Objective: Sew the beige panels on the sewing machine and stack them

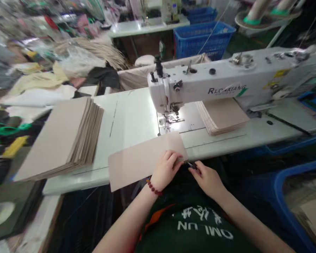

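My left hand (166, 168) is closed on the near right corner of a beige fabric panel (137, 158), which lies partly on the sewing table and partly over its front edge. In my right hand (206, 177) are small dark thread snips (192, 165), their tips at the panel's corner by my left fingers. Whether the blades touch a thread is too small to tell. Just beyond the panel stands the needle area of a white sewing machine (200, 84).
A thick stack of beige panels (58, 133) lies on the left of the table (126, 119). Under the machine arm sits a smaller stack (223, 116). Blue crates (204, 37) stand behind, and a blue bin (281, 196) is at my right.
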`<state>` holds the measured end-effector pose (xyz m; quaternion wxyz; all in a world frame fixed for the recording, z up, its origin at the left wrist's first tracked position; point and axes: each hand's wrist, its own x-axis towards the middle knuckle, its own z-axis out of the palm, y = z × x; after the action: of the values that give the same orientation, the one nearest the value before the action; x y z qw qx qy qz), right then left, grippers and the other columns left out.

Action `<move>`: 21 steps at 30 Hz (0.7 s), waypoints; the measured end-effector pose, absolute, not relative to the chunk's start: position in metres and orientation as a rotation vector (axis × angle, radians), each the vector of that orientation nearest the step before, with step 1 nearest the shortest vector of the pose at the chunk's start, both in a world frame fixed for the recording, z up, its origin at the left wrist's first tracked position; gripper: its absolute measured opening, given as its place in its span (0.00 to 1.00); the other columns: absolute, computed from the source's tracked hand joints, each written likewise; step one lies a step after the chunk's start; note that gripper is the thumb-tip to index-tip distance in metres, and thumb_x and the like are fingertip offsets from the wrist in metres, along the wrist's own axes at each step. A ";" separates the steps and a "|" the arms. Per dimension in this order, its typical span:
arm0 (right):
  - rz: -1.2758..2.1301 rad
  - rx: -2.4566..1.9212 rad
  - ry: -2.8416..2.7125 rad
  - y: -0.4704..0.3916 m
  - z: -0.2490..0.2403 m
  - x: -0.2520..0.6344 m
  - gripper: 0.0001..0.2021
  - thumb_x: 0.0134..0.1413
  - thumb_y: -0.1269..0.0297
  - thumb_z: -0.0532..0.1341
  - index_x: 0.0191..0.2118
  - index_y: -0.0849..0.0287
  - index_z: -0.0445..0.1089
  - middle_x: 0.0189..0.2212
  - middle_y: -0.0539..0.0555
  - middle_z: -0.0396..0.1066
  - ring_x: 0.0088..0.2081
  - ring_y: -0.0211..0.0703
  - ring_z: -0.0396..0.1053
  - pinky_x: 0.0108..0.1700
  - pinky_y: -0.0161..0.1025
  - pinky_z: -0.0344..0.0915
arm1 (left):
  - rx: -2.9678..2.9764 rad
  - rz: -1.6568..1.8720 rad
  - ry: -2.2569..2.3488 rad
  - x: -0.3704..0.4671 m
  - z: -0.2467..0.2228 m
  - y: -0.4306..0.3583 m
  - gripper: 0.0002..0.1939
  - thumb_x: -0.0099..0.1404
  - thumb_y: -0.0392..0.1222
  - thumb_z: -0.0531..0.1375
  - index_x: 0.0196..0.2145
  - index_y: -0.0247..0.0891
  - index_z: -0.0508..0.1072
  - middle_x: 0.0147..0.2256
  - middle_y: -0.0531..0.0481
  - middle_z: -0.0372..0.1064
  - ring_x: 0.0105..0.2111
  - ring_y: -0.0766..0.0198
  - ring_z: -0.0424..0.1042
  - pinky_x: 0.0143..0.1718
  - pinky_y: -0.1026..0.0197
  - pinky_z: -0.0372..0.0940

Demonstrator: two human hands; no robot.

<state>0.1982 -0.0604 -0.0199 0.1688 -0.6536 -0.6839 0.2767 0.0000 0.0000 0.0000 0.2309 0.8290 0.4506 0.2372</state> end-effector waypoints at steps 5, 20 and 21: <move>0.723 -1.860 -2.002 -0.049 -0.019 0.189 0.12 0.67 0.55 0.52 0.36 0.55 0.64 0.26 0.50 0.73 0.28 0.43 0.71 0.28 0.36 0.51 | 2.273 0.620 1.256 0.007 0.001 -0.002 0.06 0.72 0.40 0.55 0.38 0.39 0.69 0.38 0.48 0.67 0.42 0.57 0.66 0.45 0.53 0.64; 0.579 -1.830 -1.819 -0.040 0.002 0.223 0.12 0.66 0.52 0.52 0.42 0.53 0.65 0.27 0.48 0.70 0.28 0.41 0.70 0.31 0.35 0.59 | 2.283 0.340 1.943 -0.117 0.014 0.035 0.32 0.61 0.58 0.63 0.55 0.34 0.64 0.50 0.37 0.63 0.53 0.41 0.63 0.55 0.41 0.58; 0.502 -1.817 -1.815 -0.035 0.007 0.227 0.12 0.65 0.52 0.53 0.42 0.54 0.66 0.27 0.48 0.71 0.29 0.41 0.70 0.31 0.35 0.60 | 2.262 0.305 1.946 -0.120 0.015 0.034 0.28 0.61 0.57 0.63 0.51 0.35 0.67 0.46 0.39 0.65 0.49 0.43 0.66 0.52 0.43 0.61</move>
<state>0.2271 -0.0351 0.0072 0.2595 -0.6705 -0.6698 0.1853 -0.1198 0.0337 0.0148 0.0710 0.7523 0.6471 0.1015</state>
